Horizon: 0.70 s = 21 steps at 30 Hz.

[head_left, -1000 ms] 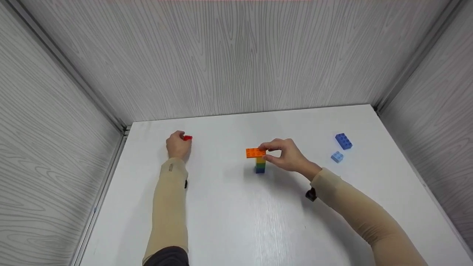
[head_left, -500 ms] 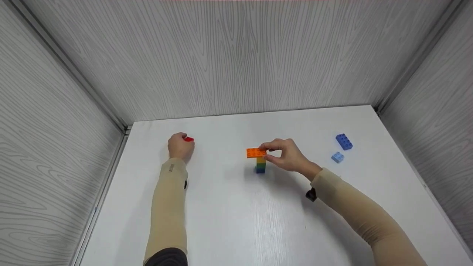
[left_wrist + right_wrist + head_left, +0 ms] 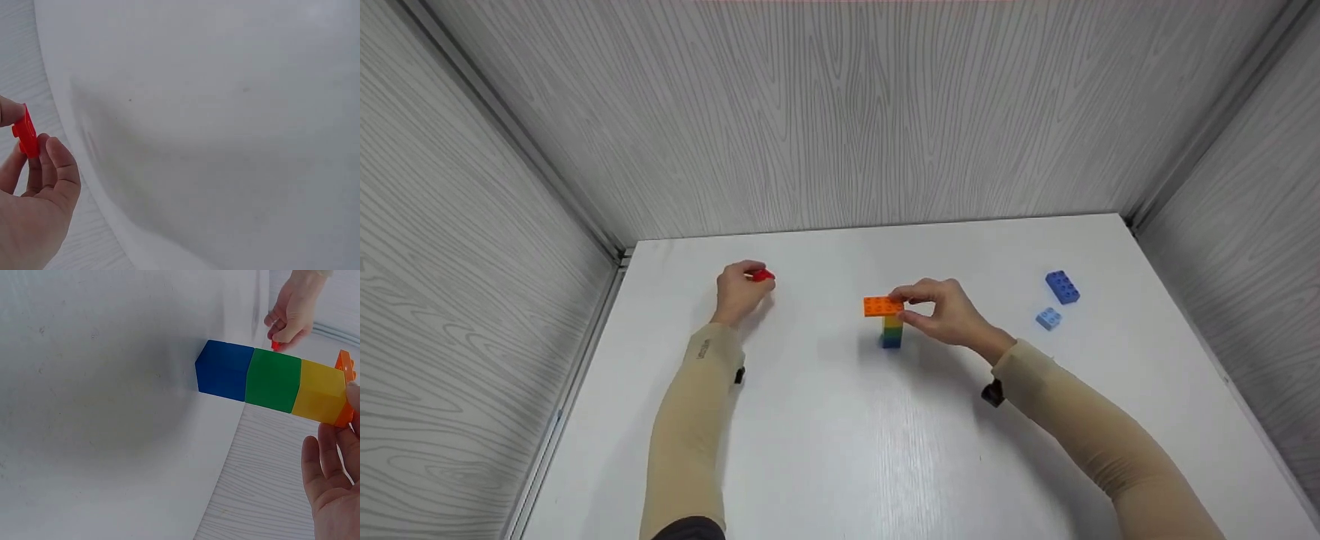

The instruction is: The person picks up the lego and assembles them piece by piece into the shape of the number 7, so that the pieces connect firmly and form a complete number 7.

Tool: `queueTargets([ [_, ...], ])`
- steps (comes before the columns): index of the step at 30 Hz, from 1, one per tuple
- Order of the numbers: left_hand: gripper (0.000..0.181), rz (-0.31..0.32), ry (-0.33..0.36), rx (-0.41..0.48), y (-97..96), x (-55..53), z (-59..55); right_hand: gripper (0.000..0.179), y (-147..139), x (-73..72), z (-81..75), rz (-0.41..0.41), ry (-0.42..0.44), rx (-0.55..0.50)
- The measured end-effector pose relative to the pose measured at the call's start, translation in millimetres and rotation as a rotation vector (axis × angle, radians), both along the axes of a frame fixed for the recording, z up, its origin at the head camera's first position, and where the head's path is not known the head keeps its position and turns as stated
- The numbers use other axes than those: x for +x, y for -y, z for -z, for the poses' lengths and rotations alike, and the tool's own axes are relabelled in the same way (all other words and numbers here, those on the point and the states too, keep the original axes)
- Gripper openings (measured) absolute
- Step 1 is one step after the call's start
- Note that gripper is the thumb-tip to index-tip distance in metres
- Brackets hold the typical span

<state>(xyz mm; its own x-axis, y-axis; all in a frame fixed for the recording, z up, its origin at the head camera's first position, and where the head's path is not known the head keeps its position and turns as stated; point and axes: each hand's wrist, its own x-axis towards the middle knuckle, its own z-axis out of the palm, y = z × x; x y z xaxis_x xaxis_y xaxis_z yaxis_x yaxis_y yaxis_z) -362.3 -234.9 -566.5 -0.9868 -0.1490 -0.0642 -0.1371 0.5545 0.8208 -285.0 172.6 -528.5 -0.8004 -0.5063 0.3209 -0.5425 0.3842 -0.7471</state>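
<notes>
My left hand pinches a thin red toy building plate, lifted off the table at the left. Studs show on the red plate in the left wrist view, between thumb and fingertips. Near the middle stands a short tower: a blue brick at the bottom, then a green brick and a yellow brick. An orange plate lies across the top and juts out to the left. My right hand pinches its right end between thumb and fingers.
A dark blue brick and a smaller light blue brick lie on the white table to the right of the tower. Grey wood-grain panels close off the back and both sides.
My left hand has risen and moved right with the red plate, turning so that more of it shows. The right hand keeps its pinch on the orange plate atop the tower.
</notes>
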Motion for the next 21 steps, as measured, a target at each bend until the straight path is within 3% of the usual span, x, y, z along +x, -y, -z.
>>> queueTargets([
  [4,0.048,0.038,-0.038,0.008,-6.8,9.1,-6.6,0.028,0,0.3,-0.3,-0.01,-0.006,-0.013],
  [13,0.043,0.101,-0.051,0.039,-26.3,32.5,-22.0,0.029,-2,0.0,-1.1,0.008,0.004,0.003],
  [21,0.04,0.2,-0.099,0.066,-41.5,56.0,-29.4,0.03,2,1.0,-1.4,0.001,0.005,0.004],
])
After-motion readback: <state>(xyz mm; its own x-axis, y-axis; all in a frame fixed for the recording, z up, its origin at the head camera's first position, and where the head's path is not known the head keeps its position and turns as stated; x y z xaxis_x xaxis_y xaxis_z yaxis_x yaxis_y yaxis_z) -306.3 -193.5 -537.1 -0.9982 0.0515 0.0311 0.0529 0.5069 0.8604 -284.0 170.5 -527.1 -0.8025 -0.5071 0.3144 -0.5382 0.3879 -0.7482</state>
